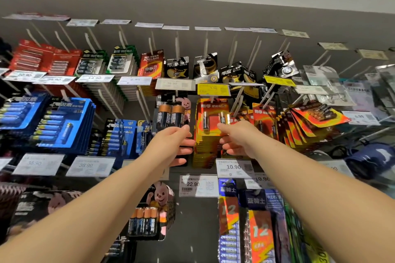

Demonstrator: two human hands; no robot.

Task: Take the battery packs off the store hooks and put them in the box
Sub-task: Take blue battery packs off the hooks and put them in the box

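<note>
The left hand (174, 142) is gripping the black battery pack (171, 113) on its hook. Just right of that pack, the right hand (237, 137) is pinching the orange battery pack (210, 117).

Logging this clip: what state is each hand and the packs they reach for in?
Left hand: grips the bottom of the black two-cell pack.
Black two-cell pack: on its hook.
Right hand: pinches the orange pack's lower edge.
Orange pack: on its hook, front of stack.

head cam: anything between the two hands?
Head view: between left hand and right hand hangs the stacked red-orange card battery pack; right fingers touch it.
</note>
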